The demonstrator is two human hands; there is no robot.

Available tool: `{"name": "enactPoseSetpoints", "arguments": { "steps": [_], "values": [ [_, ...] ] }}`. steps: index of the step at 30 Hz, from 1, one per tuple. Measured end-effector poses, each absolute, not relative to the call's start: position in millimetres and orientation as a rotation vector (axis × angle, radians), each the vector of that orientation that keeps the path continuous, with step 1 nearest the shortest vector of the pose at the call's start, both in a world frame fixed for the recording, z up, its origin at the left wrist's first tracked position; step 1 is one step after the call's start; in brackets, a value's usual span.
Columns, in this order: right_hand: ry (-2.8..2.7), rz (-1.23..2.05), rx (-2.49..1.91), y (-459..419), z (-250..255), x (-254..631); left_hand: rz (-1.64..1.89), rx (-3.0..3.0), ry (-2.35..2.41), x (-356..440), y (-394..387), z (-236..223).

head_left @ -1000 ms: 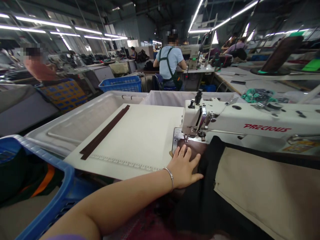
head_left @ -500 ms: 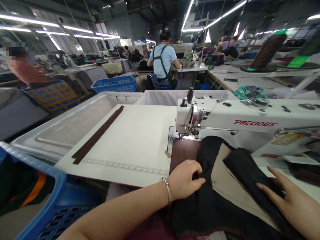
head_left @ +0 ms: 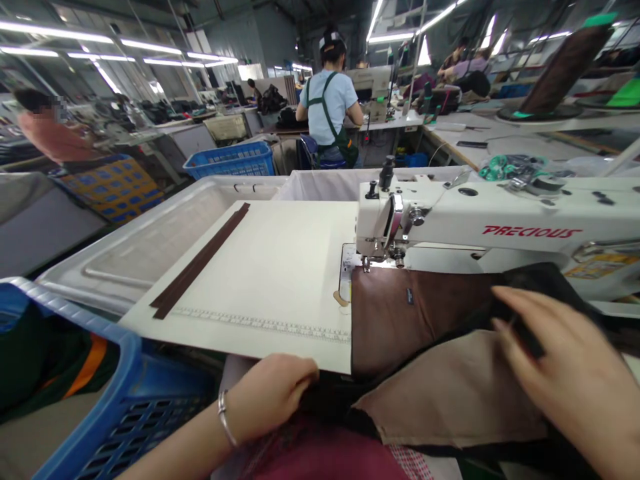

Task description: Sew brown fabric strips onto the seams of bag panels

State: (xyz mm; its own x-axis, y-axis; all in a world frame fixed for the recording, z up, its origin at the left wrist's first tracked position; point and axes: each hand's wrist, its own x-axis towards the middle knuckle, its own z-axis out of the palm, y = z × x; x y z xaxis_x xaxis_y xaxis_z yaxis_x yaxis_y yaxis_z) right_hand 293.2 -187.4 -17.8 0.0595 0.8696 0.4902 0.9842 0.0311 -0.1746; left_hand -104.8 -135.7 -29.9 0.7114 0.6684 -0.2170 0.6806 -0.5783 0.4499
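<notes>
A brown leather-like panel (head_left: 385, 320) with a small dark label (head_left: 410, 296) lies on the sewing machine table, its left edge in line under the presser foot (head_left: 367, 264). Joined to it are black lining fabric (head_left: 537, 277) and a beige fabric piece (head_left: 460, 393), bunched towards my lap. My left hand (head_left: 270, 393) is closed at the front table edge, pinching black fabric beside the panel's near corner. On the right, my right hand (head_left: 560, 367), slightly blurred, has thumb and fingers closed on a fold of the black fabric.
A white sewing machine (head_left: 480, 213) stands over the work. Dark brown strips (head_left: 203, 260) and a printed ruler scale (head_left: 260, 325) are on the table's left. A blue basket (head_left: 125, 373) stands front left, a white bin (head_left: 125, 250) behind. A co-worker (head_left: 330, 110) sits ahead.
The brown panel is now spread out to the right, its label showing. My left hand has moved left and down to the table edge; my right hand has moved up and left.
</notes>
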Motion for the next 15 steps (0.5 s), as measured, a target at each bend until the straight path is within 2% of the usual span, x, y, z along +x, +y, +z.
{"name": "enactPoseSetpoints", "arguments": {
  "steps": [2, 4, 9, 15],
  "values": [
    [-2.122, -0.074, -1.629, -183, -20, 236, 0.222, 2.528, 1.092, -81, -117, -8],
    [-2.298, -0.003, -1.542, -179, -33, 201, 0.370, 2.683, 1.042, -54, -99, -3],
    [-2.422, -0.112, -1.609, -174, -60, 196, 0.236, 2.896, 0.878, -14, -67, -39],
    [-2.439, -0.255, -1.604, -177, -58, 206, 0.235, 2.871, 0.899, -6, -72, -58]
  ]
}}
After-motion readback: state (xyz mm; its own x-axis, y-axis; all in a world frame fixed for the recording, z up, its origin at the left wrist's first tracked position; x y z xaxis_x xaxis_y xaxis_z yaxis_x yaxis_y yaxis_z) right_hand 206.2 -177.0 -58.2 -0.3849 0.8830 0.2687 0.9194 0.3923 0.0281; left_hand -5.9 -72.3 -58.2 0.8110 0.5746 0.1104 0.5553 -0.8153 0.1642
